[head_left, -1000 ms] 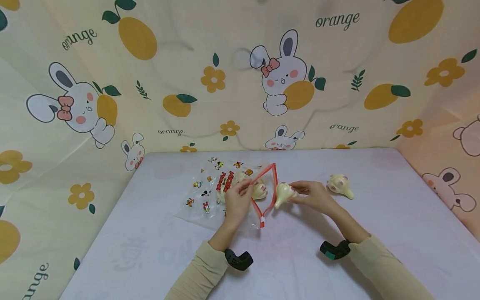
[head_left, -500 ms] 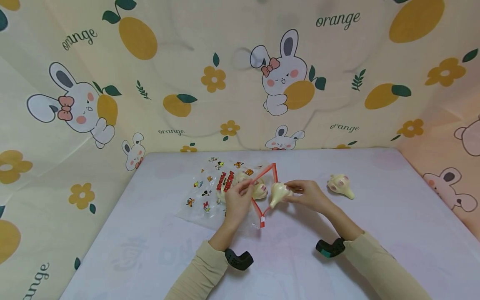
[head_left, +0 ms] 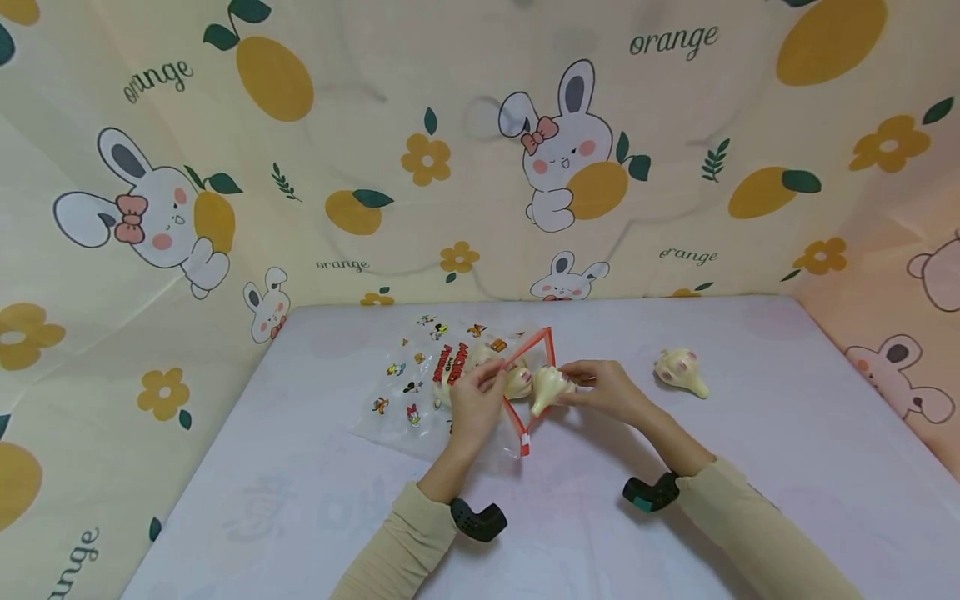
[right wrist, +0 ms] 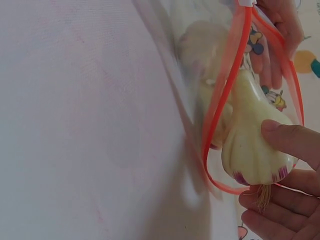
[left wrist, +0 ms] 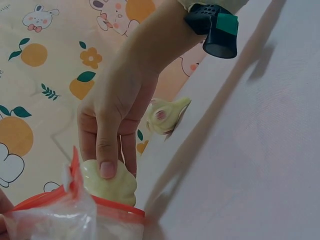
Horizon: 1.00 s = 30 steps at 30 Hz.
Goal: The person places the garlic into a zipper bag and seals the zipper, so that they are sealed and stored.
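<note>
A clear plastic zip bag (head_left: 405, 421) printed with cartoon figures lies on the table, its red-edged mouth spread toward the right. My left hand (head_left: 477, 408) pinches the near side of that red edge (head_left: 536, 336). Between the thumb and fingers of my right hand (head_left: 611, 393) is a pale garlic bulb (head_left: 550, 389), right at the mouth. In the right wrist view the bulb (right wrist: 255, 137) points its stem into the opening, roots toward my fingers. Other garlic bulbs (right wrist: 202, 47) show through the plastic, partly hidden by my left hand in the head view.
One more garlic bulb (head_left: 680, 372) lies on the white tabletop (head_left: 570, 533), right of my right hand. A patterned cloth (head_left: 465, 150) with rabbits and oranges hangs behind and along the sides. Black wrist cameras (head_left: 478, 521) sit on both wrists.
My right hand has moved left with the garlic bulb, from just outside the red edge into the bag's mouth. The left hand and the bag have stayed in place.
</note>
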Available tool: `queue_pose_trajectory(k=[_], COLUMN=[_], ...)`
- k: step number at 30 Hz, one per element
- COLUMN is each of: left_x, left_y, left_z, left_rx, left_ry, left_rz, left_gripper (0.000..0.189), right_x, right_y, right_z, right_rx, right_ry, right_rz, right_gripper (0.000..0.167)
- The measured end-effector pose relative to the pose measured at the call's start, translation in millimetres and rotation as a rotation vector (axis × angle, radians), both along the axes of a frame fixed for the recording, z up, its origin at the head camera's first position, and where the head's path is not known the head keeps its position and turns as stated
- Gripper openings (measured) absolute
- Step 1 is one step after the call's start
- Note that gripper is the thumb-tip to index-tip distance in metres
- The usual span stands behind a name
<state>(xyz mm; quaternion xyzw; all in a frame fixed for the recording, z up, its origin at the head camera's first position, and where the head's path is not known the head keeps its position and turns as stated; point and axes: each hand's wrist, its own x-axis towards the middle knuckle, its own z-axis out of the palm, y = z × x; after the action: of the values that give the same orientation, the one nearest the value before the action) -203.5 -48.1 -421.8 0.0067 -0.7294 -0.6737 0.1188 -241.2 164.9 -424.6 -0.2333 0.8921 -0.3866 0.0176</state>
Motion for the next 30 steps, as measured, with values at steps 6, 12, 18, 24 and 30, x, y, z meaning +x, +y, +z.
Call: queue_pose_trajectory(k=[6, 12, 18, 24, 30], left_x=[2.1, 4.8, 2.1, 1.6, 0.2], left_y=[-0.3, -0.3, -0.1, -0.3, 0.1], left_z=[0.2, 4.8, 0.1, -2.0, -3.0], left_rx=[-0.015, -0.018, -0.023, -0.028, -0.018], left_ry=[-0.004, -0.008, -0.004, 0.022, 0.022], left_rz=[0.002, -0.001, 0.004, 0.011, 0.019], left_gripper=[0.025, 0.025, 0.025, 0.024, 0.023], right_x=[-1.4, -3.2, -3.5, -3.6, -3.2], right_y=[-2.8, -5.2, -8.4, -11.6, -15.2], right_z=[-1.9, -3.7, -5.1, -6.4, -7.3], right_rx=[-0.019, -0.002, 0.02, 0.037, 0.049], right_ry=[0.019, 0.02, 0.034, 0.032, 0.027], right_rz=[0.023, 0.029, 0.035, 0.036, 0.044], right_gripper=[0.042, 0.043, 0.045, 0.045, 0.047])
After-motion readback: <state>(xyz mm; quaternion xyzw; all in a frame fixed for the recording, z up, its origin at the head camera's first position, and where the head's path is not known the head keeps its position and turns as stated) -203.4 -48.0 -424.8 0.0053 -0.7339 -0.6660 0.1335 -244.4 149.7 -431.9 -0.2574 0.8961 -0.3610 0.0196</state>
